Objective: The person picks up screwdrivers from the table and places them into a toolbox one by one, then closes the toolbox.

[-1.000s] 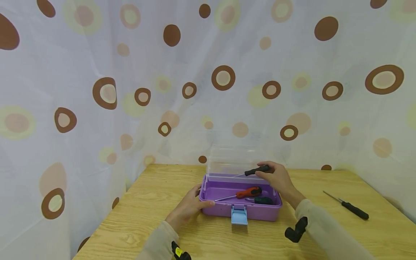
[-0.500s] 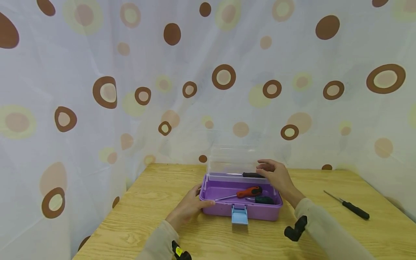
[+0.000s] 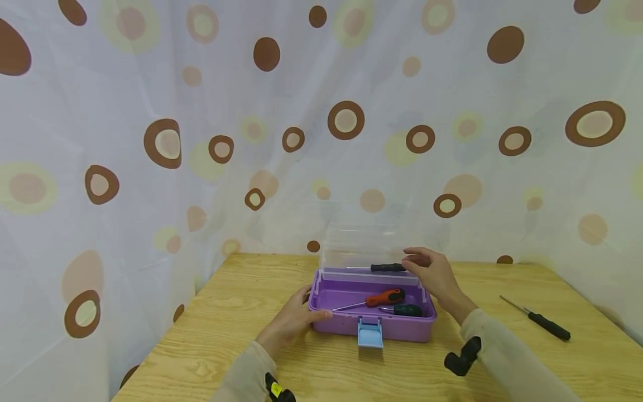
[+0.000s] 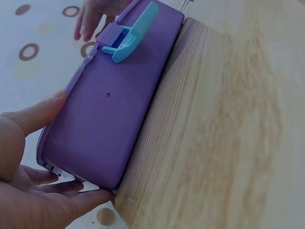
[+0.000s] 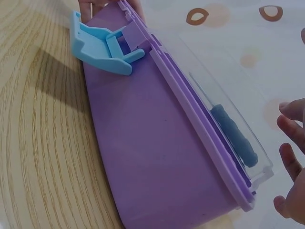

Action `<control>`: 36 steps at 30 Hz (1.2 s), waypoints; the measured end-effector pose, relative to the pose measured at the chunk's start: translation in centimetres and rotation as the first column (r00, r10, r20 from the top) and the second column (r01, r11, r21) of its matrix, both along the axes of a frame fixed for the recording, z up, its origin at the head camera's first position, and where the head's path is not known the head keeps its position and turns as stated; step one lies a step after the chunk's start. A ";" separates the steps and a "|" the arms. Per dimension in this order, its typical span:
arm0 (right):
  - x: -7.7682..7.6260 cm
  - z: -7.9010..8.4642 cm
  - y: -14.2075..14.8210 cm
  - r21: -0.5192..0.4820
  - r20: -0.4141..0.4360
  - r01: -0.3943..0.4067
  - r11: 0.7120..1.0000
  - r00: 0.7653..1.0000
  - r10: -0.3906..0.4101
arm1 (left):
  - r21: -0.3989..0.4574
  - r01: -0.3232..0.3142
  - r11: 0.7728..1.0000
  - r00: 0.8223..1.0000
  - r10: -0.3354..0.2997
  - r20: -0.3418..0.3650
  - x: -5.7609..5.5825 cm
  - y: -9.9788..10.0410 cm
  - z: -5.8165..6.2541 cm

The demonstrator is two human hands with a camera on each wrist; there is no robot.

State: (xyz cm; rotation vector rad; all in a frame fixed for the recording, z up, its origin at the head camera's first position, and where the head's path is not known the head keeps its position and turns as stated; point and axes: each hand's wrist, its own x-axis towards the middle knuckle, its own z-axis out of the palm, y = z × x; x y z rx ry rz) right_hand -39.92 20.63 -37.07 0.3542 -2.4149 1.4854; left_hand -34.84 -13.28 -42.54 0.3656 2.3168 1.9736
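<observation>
A purple toolbox [image 3: 341, 326] stands on the table, its clear lid [image 3: 359, 240] tipped back and its light blue latch [image 3: 370, 336] hanging down in front. My left hand [image 3: 291, 321] grips the box's left end, thumb over the front rim and fingers round the side. Inside lie a red-and-black screwdriver [image 3: 385, 297] and a dark green-handled one [image 3: 408, 310]. A black-handled screwdriver [image 3: 387, 268] lies along the inside of the lid. Close to its handle end is my right hand [image 3: 436, 279]; the right wrist view shows its loosely spread fingers [image 5: 291, 160] apart from the handle [image 5: 233, 136].
On the wooden table [image 3: 216, 346], to the right of the box, rests another black-handled screwdriver [image 3: 550, 326] with a thin shaft. A white curtain [image 3: 291, 84] with brown and pale dots hangs right behind and beside the table.
My right hand has let go of the black-handled screwdriver, which dropped into the lid and shifted slightly. The hand has drawn back a little to the right. The left hand has stayed put.
</observation>
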 end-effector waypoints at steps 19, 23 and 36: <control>0.7 0.3 2.2 0.000 -0.022 0.003 1.000 1.000 -0.003 | -0.008 -0.001 1.000 1.000 0.001 -0.009 0.0 -0.1 -0.1; 1.0 0.5 2.8 0.013 -0.029 0.008 1.000 1.000 -0.007 | 0.010 0.012 1.000 1.000 -0.011 -0.005 0.0 -0.1 -0.1; 1.5 0.8 5.1 0.049 -0.055 0.007 0.999 0.998 -0.004 | -0.006 0.002 1.000 1.000 -0.003 -0.006 0.1 0.0 -0.1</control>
